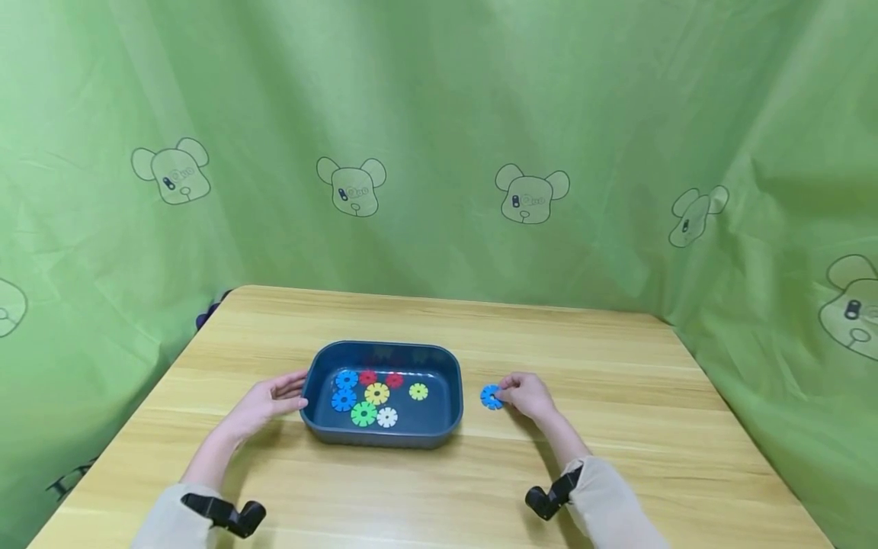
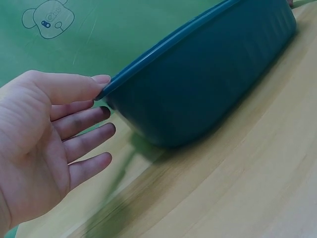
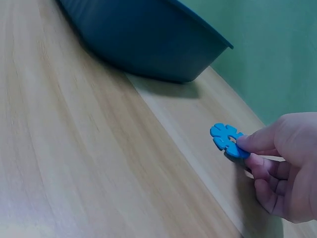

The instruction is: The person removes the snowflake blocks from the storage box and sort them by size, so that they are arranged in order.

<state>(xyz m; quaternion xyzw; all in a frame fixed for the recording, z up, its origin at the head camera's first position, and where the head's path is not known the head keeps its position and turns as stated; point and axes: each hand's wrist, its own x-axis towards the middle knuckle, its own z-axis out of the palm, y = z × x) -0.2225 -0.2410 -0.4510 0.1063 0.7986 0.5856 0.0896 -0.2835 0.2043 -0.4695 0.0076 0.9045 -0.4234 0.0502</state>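
My right hand (image 1: 527,394) pinches a blue snowflake disc (image 3: 227,140) between thumb and forefinger, just right of the dark blue tub (image 1: 384,440). In the right wrist view the disc is tilted close above the wood, its notched edge facing the tub. At the tub's left end is my left hand (image 2: 52,129), its thumb touching the rim and its other fingers fairly straight beside the wall. Inside the tub lie several notched discs: blue discs (image 1: 344,400), red discs (image 1: 394,380), a yellow disc (image 1: 377,393), a green disc (image 1: 363,414), a yellow-green disc (image 1: 418,391) and a white disc (image 1: 387,417).
The tub stands on a light wooden table (image 1: 384,496). A green curtain (image 1: 439,252) printed with bear heads hangs behind the table and along its sides. Black wrist cameras (image 1: 549,499) are strapped over both sleeves.
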